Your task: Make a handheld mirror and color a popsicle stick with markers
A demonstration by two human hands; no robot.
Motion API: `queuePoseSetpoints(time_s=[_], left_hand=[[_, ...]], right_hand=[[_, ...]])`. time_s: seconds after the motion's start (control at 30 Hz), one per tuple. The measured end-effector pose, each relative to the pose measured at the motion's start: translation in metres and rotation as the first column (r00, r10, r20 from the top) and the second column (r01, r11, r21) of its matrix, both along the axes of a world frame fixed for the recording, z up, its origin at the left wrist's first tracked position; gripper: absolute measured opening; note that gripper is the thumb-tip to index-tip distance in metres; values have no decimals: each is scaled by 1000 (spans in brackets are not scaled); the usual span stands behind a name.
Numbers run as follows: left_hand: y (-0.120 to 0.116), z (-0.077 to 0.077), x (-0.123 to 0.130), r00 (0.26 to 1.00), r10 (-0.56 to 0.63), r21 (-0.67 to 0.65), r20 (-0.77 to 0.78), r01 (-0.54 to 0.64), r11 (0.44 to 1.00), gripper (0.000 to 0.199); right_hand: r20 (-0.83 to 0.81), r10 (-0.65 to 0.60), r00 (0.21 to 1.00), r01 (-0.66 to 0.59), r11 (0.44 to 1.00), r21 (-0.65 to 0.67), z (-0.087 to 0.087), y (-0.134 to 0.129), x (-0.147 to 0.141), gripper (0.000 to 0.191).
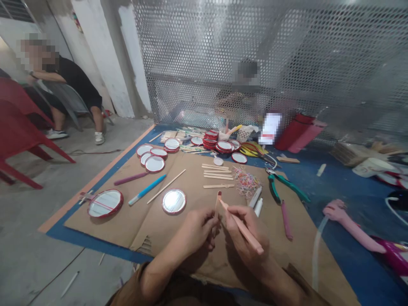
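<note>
Head view: left hand pinches an upright wooden stick, red at its tip. Right hand pinches a pink stick, long axis slanting up-left, its end just beside that tip, both above the near edge of the cardboard sheet.

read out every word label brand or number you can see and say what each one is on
No words, brands or numbers can be read in this view.
The white card by the red container has marks, but it is pixelated and unreadable.
The colourful patch on the wall is too small to read.
</note>
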State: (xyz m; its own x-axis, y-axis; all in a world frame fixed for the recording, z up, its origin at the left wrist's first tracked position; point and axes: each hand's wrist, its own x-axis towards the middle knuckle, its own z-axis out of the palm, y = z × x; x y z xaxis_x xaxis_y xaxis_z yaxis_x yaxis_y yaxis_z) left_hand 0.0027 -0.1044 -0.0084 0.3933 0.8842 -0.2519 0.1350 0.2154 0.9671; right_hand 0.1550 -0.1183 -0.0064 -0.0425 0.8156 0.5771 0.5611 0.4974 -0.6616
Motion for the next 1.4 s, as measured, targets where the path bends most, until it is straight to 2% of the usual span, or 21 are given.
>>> queuePoseSetpoints(time_s=[0.27, 0.47, 0.63, 0.8, 0.9, 1.03, 1.13, 1.3, 1.4], left_hand=[[-1, 0, -1, 1000, -13, 11, -4, 13, 1000, 23], [1, -5, -2, 1000, -9, 36, 21, 8, 999, 26], [2, -10, -2, 992, 43, -21, 117, -40, 999, 26], [4, -13, 0, 993, 70, -20, 95, -69, 997, 24], [4, -12, 0, 998, 50, -5, 48, -50, 999, 23], [2, -7, 0, 1000, 19, 13, 3, -19, 1000, 25], [1, -3, 0, 1000, 27, 2, -16, -27, 1000, 26], [2, 0, 2, 994, 62, 17, -92, -60, 998, 23], [1, -1, 1, 993, 52, 28, -105, -50, 998, 24]], right_hand=[[31, -8, 999, 7, 999, 47, 1, 0, -1, 7], [129, 63, 990, -87, 979, 186, 6, 2, 0, 13], [130, 12, 991, -35, 984, 174, 11, 4, 3, 13], [309, -63, 949, 17, 989, 149, 25, 1, 17, 16], [505, -130, 853, 80, 990, 120, 32, -1, 46, 25], [782, -185, 596, 204, 976, 75, 31, 0, 94, 40], [882, -195, 430, 302, 951, 63, 26, 2, 114, 44], [937, -171, 306, 328, 942, 65, 19, 8, 111, 40], [939, -232, 255, 339, 931, 138, 21, 3, 105, 44]])
